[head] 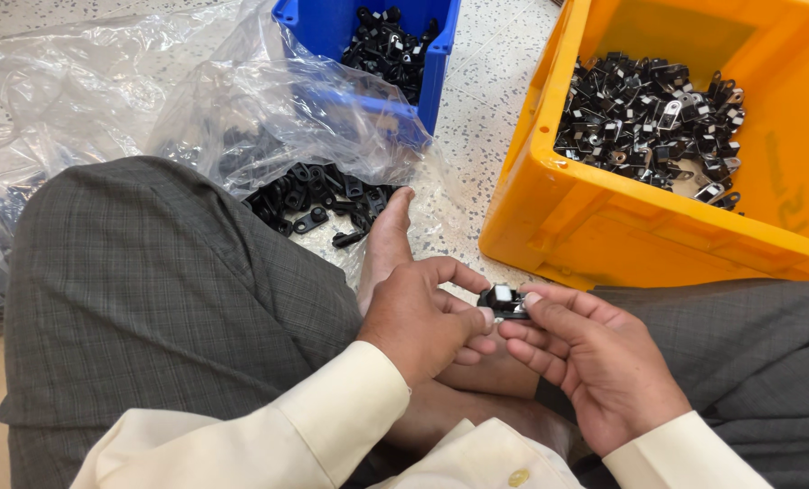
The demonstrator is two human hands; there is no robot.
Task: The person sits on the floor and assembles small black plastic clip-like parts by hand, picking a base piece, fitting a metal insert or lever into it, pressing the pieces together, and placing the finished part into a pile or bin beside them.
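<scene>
My left hand (420, 312) and my right hand (585, 353) meet over my crossed legs. Together their fingertips pinch a small black part with a white piece on it (502, 300). Thumb and forefinger of each hand close on it from either side. I sit on the floor in grey checked trousers (151, 290) and cream sleeves. One bare foot (388, 237) lies just left of my left hand.
An orange crate (603, 217) holding many black and metal parts stands at the right. A blue bin (440, 63) with black parts is at the top. Clear plastic bags (241, 118) with loose black parts (318, 199) spread over the speckled floor (486, 118).
</scene>
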